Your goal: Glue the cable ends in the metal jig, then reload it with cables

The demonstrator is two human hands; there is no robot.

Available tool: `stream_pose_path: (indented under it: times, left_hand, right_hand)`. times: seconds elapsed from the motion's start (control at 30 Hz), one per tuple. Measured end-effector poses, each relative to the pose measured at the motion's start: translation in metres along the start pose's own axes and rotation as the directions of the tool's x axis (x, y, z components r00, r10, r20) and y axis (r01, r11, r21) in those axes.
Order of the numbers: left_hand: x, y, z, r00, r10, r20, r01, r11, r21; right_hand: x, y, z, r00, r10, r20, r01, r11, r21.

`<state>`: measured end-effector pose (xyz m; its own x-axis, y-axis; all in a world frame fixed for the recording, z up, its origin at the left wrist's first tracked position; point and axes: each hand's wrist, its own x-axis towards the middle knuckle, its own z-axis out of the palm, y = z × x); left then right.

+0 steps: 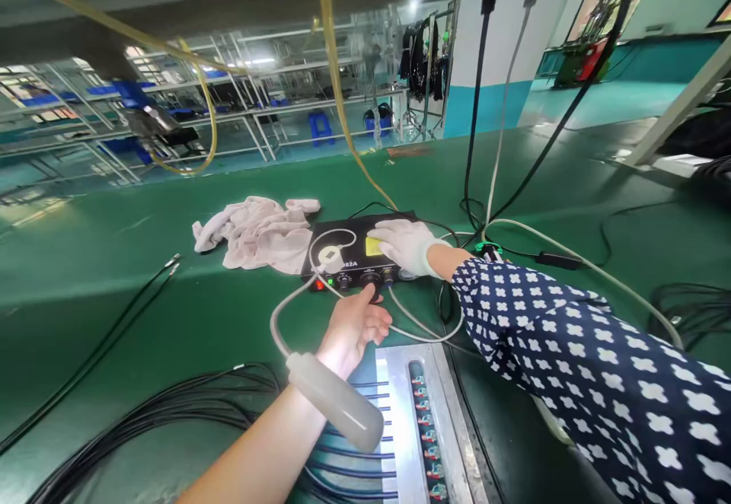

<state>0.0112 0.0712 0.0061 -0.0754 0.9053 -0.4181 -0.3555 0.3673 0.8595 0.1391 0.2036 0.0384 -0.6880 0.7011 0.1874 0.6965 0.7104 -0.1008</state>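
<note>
A black control box (357, 241), its label partly readable as "82A", sits on the green table with knobs along its front and a lit red switch (319, 284). My bare left hand (355, 323) is at the box's front, thumb and finger closed around a black knob (371, 279). My right hand (400, 244), in a white glove, lies on the box top with fingers stretched out by a yellow label (373, 247). A beige cylinder (336, 401) on a grey cable hangs in front of my left forearm. Below, a metal fixture (403, 413) holds a row of black cable ends.
A crumpled pinkish cloth (263, 234) lies left of the box. Black cables (188, 401) spread over the table's left front, and more are coiled at right (694, 306). A yellow tube (336, 85) and power cords (477, 108) hang from above.
</note>
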Motion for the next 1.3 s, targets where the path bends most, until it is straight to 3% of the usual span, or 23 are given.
stream_pose_path:
  times: [0.23, 0.47, 0.6, 0.97, 1.3]
  left_hand:
    - [-0.006, 0.003, -0.004, 1.0, -0.031, -0.007, 0.031, 0.996, 0.078]
    - [-0.002, 0.001, -0.006, 0.999, 0.027, -0.047, -0.022, 0.994, 0.104]
    - [0.002, 0.004, -0.008, 0.999, 0.033, 0.005, -0.033, 0.998, 0.051]
    - [-0.001, 0.013, -0.008, 0.984, -0.138, 0.109, 0.151, 0.981, -0.125]
    - [0.002, 0.02, -0.012, 0.923, -0.312, 0.227, 0.364, 0.897, -0.249]
  right_hand:
    - [0.0, -0.001, -0.001, 1.0, 0.019, 0.01, -0.019, 1.0, -0.011]
    - [0.003, 0.004, 0.002, 1.0, 0.019, 0.016, -0.018, 0.999, -0.033]
    - [0.005, 0.005, 0.002, 0.999, 0.015, 0.033, -0.015, 1.0, -0.027]
    - [0.005, 0.003, -0.002, 0.996, 0.05, 0.075, -0.049, 0.999, -0.023]
    - [0.006, 0.002, -0.003, 0.992, 0.073, 0.102, -0.068, 0.996, -0.049]
